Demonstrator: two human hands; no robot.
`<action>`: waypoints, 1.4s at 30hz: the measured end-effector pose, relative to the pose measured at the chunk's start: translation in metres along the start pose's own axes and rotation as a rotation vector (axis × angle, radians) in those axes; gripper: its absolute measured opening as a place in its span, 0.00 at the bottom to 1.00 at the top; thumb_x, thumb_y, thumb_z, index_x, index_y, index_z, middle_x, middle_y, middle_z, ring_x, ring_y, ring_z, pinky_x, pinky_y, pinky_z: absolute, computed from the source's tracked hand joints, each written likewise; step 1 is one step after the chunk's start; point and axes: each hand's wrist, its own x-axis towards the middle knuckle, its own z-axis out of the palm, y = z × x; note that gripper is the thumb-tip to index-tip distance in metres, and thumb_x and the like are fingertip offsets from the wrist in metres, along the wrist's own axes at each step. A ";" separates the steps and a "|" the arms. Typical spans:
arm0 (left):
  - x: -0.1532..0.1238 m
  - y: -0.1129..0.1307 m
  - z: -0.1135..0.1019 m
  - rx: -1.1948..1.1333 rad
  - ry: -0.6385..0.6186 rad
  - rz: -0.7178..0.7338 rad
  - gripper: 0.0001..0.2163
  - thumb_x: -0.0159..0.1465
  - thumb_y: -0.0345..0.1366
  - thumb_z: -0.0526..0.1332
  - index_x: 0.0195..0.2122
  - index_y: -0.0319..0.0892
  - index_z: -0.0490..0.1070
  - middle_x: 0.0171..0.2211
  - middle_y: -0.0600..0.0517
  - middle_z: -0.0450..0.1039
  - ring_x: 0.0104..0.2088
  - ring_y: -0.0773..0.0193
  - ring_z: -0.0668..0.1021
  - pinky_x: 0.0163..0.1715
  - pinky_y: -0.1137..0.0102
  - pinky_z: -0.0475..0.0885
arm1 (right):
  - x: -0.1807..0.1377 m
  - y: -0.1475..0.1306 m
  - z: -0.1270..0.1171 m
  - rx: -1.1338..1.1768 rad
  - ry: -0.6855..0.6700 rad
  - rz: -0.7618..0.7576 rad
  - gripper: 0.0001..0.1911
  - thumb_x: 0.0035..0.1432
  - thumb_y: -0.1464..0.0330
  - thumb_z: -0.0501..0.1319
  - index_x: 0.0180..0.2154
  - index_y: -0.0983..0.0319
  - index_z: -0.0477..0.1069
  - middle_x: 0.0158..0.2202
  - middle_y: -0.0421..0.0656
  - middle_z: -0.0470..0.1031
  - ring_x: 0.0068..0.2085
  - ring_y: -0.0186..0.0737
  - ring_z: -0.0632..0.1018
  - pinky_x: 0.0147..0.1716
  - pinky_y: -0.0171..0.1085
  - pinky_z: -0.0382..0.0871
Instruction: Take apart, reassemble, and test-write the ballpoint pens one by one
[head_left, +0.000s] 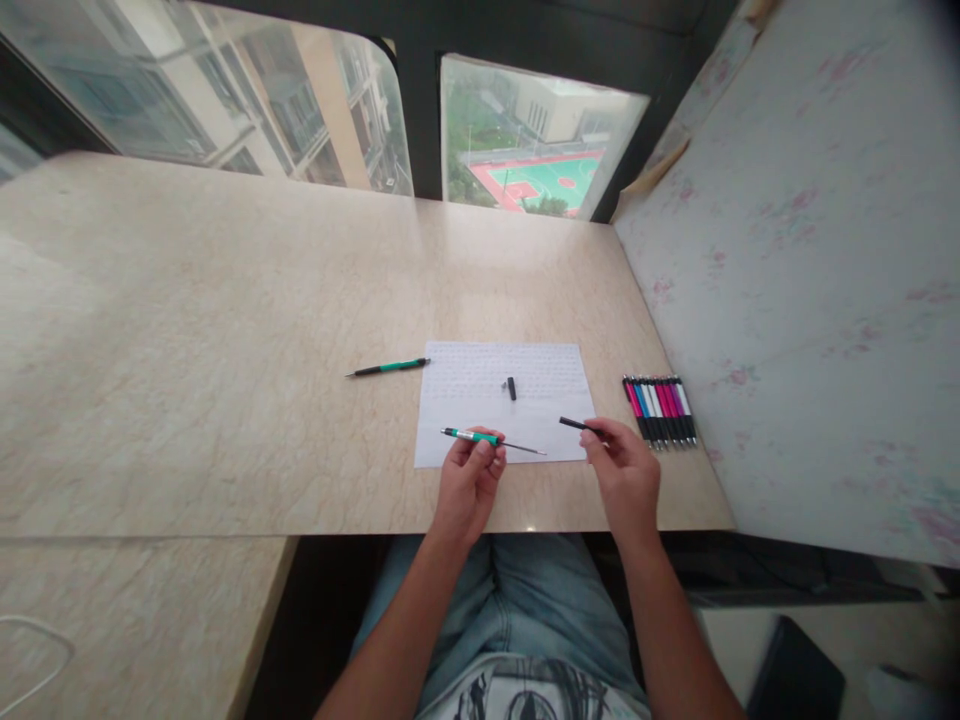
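Above paper [480, 385], left [469, 485] holds pen [471, 435], right [622, 475] perhaps barrel [574, 424].

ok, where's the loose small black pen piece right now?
Head view: the small black piece lies near the middle of the paper sheet, beyond the left hand and right hand.

Occlusions and crops, head view:
Left hand [466, 485] is covering the middle of the pen [471, 434], so that stretch isn't showing. Right hand [622, 475] is hiding the rear end of the black tube [571, 423]; which part it is isn't resolving. Writing on the paper [480, 385] is coming through too small to read. The black piece [511, 388] lying on it is too tiny to identify. Pen row [661, 408] is overlapping, count unclear. Bottom edge is cropping both forearms, the shirt print [525, 695] and a dark object [795, 665]; left edge is cutting the white cable [69, 645].
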 end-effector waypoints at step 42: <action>0.000 -0.004 0.004 0.131 -0.094 0.020 0.11 0.56 0.34 0.71 0.38 0.41 0.73 0.34 0.50 0.79 0.31 0.71 0.79 0.34 0.77 0.73 | -0.002 -0.014 0.008 -0.281 -0.517 -0.332 0.06 0.62 0.71 0.60 0.37 0.59 0.77 0.33 0.44 0.76 0.36 0.41 0.75 0.31 0.37 0.69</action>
